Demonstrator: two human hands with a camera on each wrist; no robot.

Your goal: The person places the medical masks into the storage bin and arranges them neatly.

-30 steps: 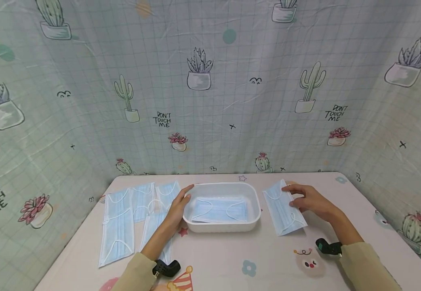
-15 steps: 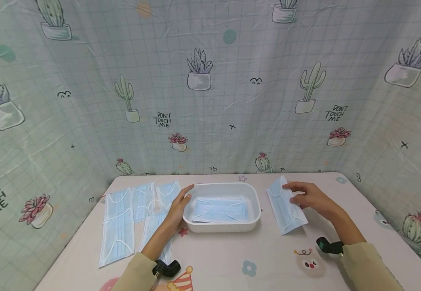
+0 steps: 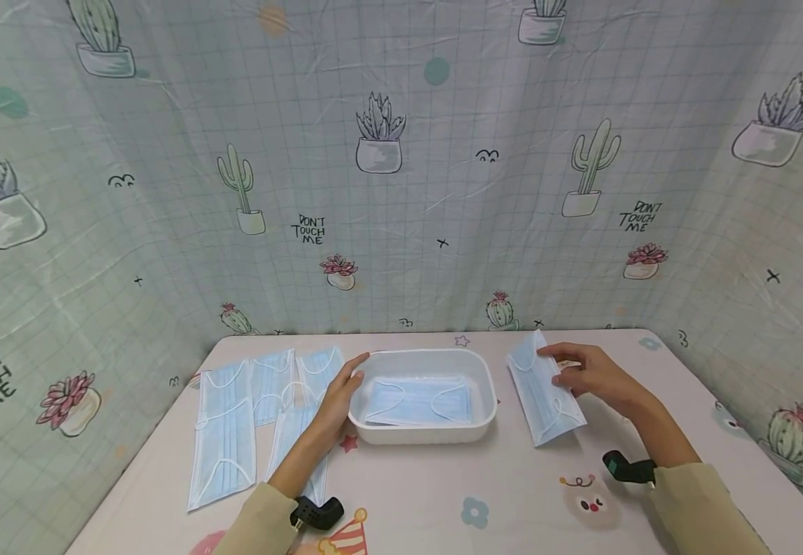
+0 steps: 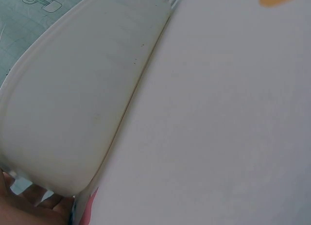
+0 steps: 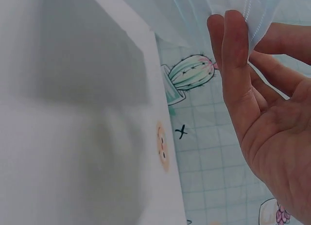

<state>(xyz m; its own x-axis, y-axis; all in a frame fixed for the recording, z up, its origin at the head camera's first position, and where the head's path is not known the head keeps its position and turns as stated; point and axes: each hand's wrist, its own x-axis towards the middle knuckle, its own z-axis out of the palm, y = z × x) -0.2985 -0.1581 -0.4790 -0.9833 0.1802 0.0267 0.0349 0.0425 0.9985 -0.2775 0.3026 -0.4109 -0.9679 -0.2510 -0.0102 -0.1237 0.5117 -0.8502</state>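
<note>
A white plastic tub (image 3: 424,435) stands mid-table with a blue face mask (image 3: 418,402) lying flat inside it. My left hand (image 3: 335,399) holds the tub's left end, fingers at its rim; in the left wrist view its fingers (image 4: 51,203) curl against the end wall. Right of the tub, my right hand (image 3: 599,378) pinches another blue face mask (image 3: 536,393) by its right edge, thumb on the near face. That mask hangs tilted, ear loops showing. In the right wrist view, the fingertips (image 5: 235,28) press against the mask's edge, which partly hides some of the fingers.
Left of the tub, several blue masks (image 3: 224,439) lie spread on the table, partly overlapped by the left forearm. The pale table (image 3: 422,509) has printed figures. A cactus-print curtain (image 3: 401,216) rises behind it. Each wrist carries a black device (image 3: 318,512).
The right hand has raised the mask slightly and shifted it a little to the right, mostly in the first half second. The left hand and the tub have stayed put.
</note>
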